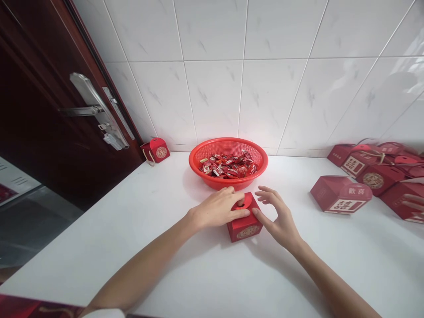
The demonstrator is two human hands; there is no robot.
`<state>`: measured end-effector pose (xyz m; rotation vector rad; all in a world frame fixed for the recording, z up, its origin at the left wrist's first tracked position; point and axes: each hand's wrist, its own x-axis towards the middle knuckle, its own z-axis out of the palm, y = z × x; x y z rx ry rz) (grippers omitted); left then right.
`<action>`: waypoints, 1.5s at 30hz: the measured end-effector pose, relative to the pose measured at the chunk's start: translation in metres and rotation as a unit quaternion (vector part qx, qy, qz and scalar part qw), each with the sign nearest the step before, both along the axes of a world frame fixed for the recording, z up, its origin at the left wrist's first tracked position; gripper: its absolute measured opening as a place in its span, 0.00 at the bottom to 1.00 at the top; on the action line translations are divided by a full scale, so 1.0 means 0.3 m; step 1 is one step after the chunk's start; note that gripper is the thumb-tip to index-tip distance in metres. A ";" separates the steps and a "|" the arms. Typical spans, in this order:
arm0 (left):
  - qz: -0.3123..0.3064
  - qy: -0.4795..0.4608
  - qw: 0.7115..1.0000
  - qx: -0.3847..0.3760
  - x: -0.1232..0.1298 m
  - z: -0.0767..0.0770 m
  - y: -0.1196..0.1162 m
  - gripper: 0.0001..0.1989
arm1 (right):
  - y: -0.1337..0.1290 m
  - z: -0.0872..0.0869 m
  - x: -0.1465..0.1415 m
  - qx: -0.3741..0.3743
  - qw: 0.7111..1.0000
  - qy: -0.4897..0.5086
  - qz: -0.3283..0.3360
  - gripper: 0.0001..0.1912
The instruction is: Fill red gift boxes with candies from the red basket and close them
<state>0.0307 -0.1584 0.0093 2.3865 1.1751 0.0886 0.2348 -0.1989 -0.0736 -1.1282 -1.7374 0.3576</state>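
Observation:
A small red paper gift box with a round gold emblem on its front stands upright on the white table. My left hand is on its top from the left, thumb on the rounded flap and the index finger bent down at the flap's opening. My right hand is at the box's right side, fingers spread, with the thumb at the box's edge. Just behind the box is a red plastic basket holding many wrapped candies. The inside of the box is hidden.
Another red gift box with a cord handle stands at the table's back left. To the right is a red box with white lettering, near a pile of boxes. A dark door stands at the left, beside the tiled wall.

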 end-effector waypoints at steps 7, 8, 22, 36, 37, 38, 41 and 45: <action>-0.029 -0.050 0.998 -0.034 0.011 -0.029 0.013 0.14 | 0.006 -0.007 -0.004 -0.028 1.000 0.014 -0.007 0.09; -0.032 -0.056 0.997 -0.038 0.009 -0.032 0.018 0.14 | 0.007 -0.007 -0.005 -0.029 0.999 0.015 -0.007 0.10; -0.091 -0.127 0.988 0.002 -0.005 -0.076 0.103 0.16 | 0.023 -0.007 0.009 -0.027 0.999 0.044 -0.008 0.15; -0.105 -0.092 0.990 0.036 -0.024 -0.009 0.047 0.21 | 0.012 -0.001 0.002 0.001 1.000 -0.008 0.011 0.14; -0.107 -0.090 0.989 0.039 -0.024 -0.011 0.048 0.20 | 0.014 -0.002 0.002 0.000 1.000 -0.004 0.008 0.14; -0.107 -0.087 0.990 0.040 -0.024 -0.013 0.048 0.20 | 0.015 -0.003 0.003 -0.001 1.000 0.000 0.005 0.13; -0.103 -0.071 0.992 0.032 -0.025 -0.012 0.046 0.20 | 0.020 -0.007 0.005 -0.002 1.000 0.010 -0.003 0.13; -0.099 -0.034 0.994 0.004 -0.028 -0.004 0.030 0.33 | 0.023 -0.009 0.006 -0.003 1.000 0.012 -0.005 0.13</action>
